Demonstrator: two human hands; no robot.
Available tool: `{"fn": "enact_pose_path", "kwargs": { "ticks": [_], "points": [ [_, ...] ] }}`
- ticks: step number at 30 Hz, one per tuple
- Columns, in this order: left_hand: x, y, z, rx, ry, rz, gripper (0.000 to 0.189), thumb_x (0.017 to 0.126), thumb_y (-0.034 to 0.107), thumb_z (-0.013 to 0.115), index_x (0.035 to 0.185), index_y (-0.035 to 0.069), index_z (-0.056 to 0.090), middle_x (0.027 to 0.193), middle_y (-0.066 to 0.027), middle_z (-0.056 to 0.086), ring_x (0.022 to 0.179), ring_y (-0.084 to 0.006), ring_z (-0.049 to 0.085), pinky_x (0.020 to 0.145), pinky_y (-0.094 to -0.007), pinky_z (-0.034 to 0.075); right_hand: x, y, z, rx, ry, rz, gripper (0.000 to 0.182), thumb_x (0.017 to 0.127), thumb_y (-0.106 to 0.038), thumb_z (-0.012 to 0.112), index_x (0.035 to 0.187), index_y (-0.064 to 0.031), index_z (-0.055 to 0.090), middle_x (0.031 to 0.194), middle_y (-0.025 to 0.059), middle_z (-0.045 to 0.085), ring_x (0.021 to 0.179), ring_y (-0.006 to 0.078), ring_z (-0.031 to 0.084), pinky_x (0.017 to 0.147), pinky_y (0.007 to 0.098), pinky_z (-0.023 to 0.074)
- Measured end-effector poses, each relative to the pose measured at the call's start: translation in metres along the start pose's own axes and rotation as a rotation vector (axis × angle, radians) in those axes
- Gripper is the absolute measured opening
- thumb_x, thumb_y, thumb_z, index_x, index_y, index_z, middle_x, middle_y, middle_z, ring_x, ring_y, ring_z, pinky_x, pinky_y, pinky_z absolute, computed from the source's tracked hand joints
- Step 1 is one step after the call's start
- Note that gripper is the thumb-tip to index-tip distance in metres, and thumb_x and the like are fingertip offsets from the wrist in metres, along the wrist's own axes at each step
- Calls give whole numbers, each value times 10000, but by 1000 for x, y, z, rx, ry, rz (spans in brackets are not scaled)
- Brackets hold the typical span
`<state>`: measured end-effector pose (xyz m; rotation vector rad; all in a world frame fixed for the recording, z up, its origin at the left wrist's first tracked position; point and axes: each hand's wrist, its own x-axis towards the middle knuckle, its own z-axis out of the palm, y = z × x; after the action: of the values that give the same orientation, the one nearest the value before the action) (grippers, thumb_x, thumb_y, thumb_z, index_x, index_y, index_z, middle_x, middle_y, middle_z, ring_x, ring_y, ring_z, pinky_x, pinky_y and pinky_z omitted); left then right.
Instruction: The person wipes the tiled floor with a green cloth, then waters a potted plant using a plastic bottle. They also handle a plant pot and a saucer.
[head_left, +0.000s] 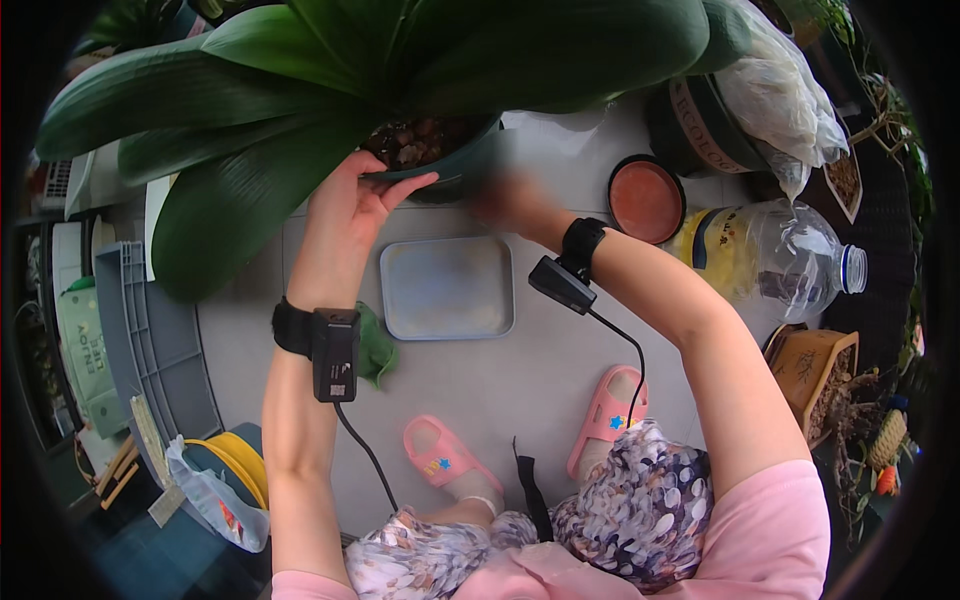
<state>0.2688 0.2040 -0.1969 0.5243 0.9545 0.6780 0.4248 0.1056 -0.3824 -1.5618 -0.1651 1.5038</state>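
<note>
A potted plant with broad, thick green leaves (255, 97) fills the top of the head view. Its dark green pot (472, 154) holds chunky brown potting material (420, 141). My left hand (367, 187) grips the near left rim of the pot, fingers at the edge under the leaves. My right hand (506, 196) is at the pot's right side, strongly blurred; whether it touches the pot, and how its fingers lie, cannot be made out. A shallow grey rectangular tray (448, 288) lies on the tiled floor just below the pot.
At right are a round reddish saucer (646, 199), a dark green pot with a plastic bag (694, 124), a large clear plastic bottle (780, 255) on its side and a yellow planter (814, 367). At left stands a grey plastic crate (161, 322). A green leaf (375, 349) lies near the tray.
</note>
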Motion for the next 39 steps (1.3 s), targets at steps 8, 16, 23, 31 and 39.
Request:
{"fn": "enact_pose_path", "kwargs": {
  "ticks": [8, 16, 23, 31, 39],
  "points": [
    [-9, 10, 16, 83, 58, 5, 238, 725, -95, 435, 960, -116, 467, 1097, -288, 520, 972, -515, 563, 783, -550, 585, 31, 19, -13, -293, -20, -219, 70, 781, -183, 640, 793, -117, 659, 760, 64, 621, 682, 238, 579, 591, 368, 448],
    [-14, 30, 23, 76, 99, -7, 308, 724, -97, 438, 1017, -190, 425, 1098, -333, 524, 938, -537, 572, 786, -493, 601, 30, 24, -20, -1456, 310, -1541, 109, 815, -166, 568, 850, -87, 636, 802, 58, 595, 681, 218, 555, 567, 341, 439],
    [-14, 31, 14, 50, 86, -42, 336, 745, -93, 441, 1028, -252, 352, 1106, -426, 454, 972, -589, 527, 782, -451, 607, 49, 30, -31, -1410, 266, -1543, 92, 829, -186, 558, 827, -121, 623, 771, 44, 573, 665, 198, 542, 542, 332, 426],
    [-29, 29, 9, 64, 99, -56, 356, 741, -94, 438, 1072, -217, 394, 1149, -353, 492, 963, -572, 547, 775, -464, 610, 40, 20, -46, -1414, 317, -1713, 90, 808, -222, 603, 770, -141, 610, 708, 51, 561, 623, 209, 533, 540, 348, 405],
    [-64, 21, 2, 78, 45, -65, 504, 754, -70, 428, 1239, -172, 334, 1261, -355, 426, 1072, -620, 456, 816, -438, 592, 47, 20, -64, -1420, 2, -1555, 154, 823, -206, 599, 930, -101, 638, 865, 81, 607, 763, 218, 566, 679, 336, 444]
  ]
}}
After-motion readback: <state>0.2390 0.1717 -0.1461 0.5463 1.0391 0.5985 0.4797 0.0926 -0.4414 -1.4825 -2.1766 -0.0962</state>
